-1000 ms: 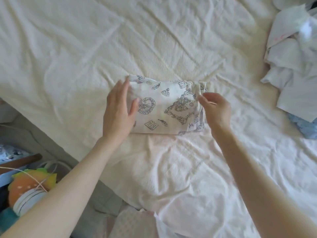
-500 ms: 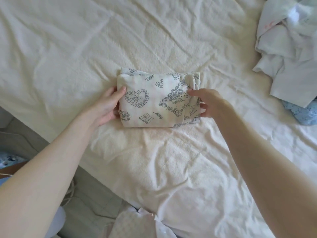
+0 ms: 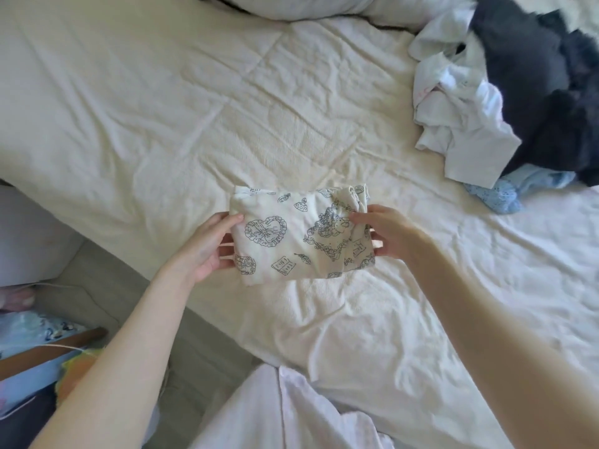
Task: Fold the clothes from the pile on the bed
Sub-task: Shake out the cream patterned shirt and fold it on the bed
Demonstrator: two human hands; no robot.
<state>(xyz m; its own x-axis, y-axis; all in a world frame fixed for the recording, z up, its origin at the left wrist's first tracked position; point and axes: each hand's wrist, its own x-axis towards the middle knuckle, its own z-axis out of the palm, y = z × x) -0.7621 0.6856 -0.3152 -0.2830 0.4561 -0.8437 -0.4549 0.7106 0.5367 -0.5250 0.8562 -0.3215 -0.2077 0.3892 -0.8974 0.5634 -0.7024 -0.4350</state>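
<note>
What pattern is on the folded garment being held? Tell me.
Cream folded garment, dark line drawings: hearts, books, feathers; head view.

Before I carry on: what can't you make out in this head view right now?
- Fingers under the folded printed garment: hidden by it, for both left hand and right hand.
- Clothes pile: cut off by right edge.
- Pile's item count: tangled, overlapping.
</note>
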